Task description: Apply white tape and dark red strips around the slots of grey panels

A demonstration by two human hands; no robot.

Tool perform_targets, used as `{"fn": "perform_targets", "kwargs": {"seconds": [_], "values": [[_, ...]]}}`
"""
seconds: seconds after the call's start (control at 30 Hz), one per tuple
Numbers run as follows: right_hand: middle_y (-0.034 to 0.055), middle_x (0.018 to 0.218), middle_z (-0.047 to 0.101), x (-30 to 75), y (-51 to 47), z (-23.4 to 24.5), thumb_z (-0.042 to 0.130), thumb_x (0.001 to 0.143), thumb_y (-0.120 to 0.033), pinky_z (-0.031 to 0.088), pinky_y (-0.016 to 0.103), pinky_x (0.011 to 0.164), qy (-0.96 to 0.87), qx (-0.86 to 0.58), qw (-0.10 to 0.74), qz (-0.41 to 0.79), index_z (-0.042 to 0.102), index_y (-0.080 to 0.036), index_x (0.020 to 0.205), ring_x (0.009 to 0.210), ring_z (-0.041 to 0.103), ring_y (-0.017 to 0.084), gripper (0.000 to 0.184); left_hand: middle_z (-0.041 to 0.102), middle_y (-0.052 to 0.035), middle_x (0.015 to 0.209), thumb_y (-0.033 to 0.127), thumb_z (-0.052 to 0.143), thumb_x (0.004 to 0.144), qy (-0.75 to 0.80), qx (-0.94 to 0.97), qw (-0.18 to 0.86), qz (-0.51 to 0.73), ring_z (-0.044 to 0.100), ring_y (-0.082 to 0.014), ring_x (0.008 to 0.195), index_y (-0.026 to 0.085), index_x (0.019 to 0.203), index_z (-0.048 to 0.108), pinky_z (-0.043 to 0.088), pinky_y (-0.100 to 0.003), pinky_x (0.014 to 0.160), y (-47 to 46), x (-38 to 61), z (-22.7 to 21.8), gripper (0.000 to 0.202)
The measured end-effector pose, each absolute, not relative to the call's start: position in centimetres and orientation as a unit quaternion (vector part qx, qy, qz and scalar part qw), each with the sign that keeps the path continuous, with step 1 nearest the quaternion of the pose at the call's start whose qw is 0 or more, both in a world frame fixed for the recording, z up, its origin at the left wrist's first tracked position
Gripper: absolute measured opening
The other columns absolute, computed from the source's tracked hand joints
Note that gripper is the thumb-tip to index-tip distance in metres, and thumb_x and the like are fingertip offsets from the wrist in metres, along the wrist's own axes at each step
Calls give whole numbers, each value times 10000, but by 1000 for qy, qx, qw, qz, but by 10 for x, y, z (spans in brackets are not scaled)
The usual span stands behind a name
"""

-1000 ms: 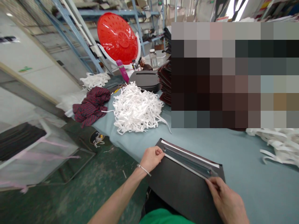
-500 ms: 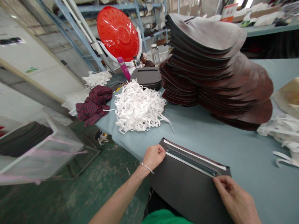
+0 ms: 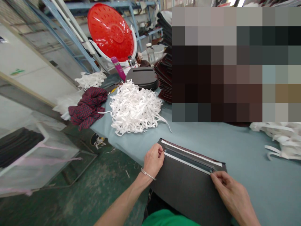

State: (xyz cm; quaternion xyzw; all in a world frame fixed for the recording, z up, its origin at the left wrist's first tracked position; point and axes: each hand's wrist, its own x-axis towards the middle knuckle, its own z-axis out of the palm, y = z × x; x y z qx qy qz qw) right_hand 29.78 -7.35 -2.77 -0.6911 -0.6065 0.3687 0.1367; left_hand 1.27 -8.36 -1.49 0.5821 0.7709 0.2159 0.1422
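A dark grey, leather-like panel [image 3: 188,185] lies across the near table edge, its lower part hanging toward my body. Near its far edge is a long narrow slot with a dark strip, perhaps a zipper [image 3: 188,159], in it. One white tape strip [image 3: 195,153] runs along the far side of the slot. Along the near side lies a second white strip [image 3: 185,162]. My left hand [image 3: 154,159] is closed in a pinch at this near strip's left end. At its right end, thumb and forefinger of my right hand [image 3: 231,191] pinch together.
Beyond the panel sits a heap of white strips [image 3: 136,108]. A dark case-like piece [image 3: 142,77] and a striped cloth [image 3: 89,105] are behind and left of it. More white strips [image 3: 282,138] lie right. A blurred-out block covers most of a dark stack [image 3: 163,75].
The view has turned slightly right, so most things appear shifted left. Both hands stay at the ends of the near white strip, and its right end looks flatter against the panel.
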Motion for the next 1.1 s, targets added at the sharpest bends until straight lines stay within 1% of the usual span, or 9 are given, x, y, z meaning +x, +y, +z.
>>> {"fn": "perform_targets", "kwargs": {"seconds": [0.13,0.23,0.33,0.4,0.47,0.6,0.9,1.03,1.1], "values": [[-44,506,492,298,-71,-29,485,750,-497,303,211,413,-540,-666,185,480,557,-203,691,414,438,92,309,598,-59,907,132,357,906,711,664,46,228,554,-173,883,182,923,564,443,-307,809,-100,21,-20,213],[-64,489,451,299,-70,-30,520,725,-448,257,203,376,-482,-656,217,539,534,-192,687,369,366,71,260,581,-92,1062,185,373,926,677,708,31,198,534,-202,999,186,1128,550,443,-360,897,-113,25,-21,269],[-64,476,447,299,-72,-30,527,718,-412,273,199,396,-491,-676,232,498,541,-191,676,395,378,74,225,507,-120,1227,308,472,899,655,744,10,128,482,-263,1116,235,1321,449,433,-437,942,-124,28,-20,429],[-53,486,473,297,-74,-28,519,723,-392,298,199,429,-516,-688,233,454,544,-191,655,432,410,81,213,453,-126,1300,367,526,866,649,756,-7,84,454,-298,1152,288,1374,394,433,-474,938,-129,31,-19,530],[-43,498,499,296,-75,-25,508,731,-381,313,201,456,-537,-693,225,425,543,-194,641,463,437,90,210,422,-125,1332,399,557,842,649,758,-20,58,442,-312,1164,327,1391,364,432,-486,935,-131,34,-18,587],[-39,493,518,295,-74,-20,488,735,-355,320,208,472,-559,-698,206,398,542,-200,631,470,461,101,194,440,-128,1306,427,575,824,655,753,-40,50,449,-316,1146,352,1390,363,437,-490,918,-130,39,-18,608],[-28,513,561,295,-70,-27,487,734,-334,319,211,475,-577,-713,175,358,537,-209,626,478,501,111,173,415,-133,1328,430,581,818,658,751,-40,51,441,-321,1154,352,1382,377,438,-486,923,-124,42,-19,605],[-26,512,561,297,-67,-28,467,766,-316,306,210,468,-580,-712,168,358,519,-213,638,464,503,108,172,435,-128,1322,431,573,825,640,764,-35,71,439,-313,1186,342,1350,432,428,-476,950,-108,40,-17,551],[-30,511,554,297,-68,-24,475,781,-297,291,211,472,-605,-711,149,324,517,-213,661,468,500,107,153,449,-129,1309,440,562,831,632,770,-37,79,435,-313,1199,330,1326,465,427,-478,952,-100,41,-16,517]]}}
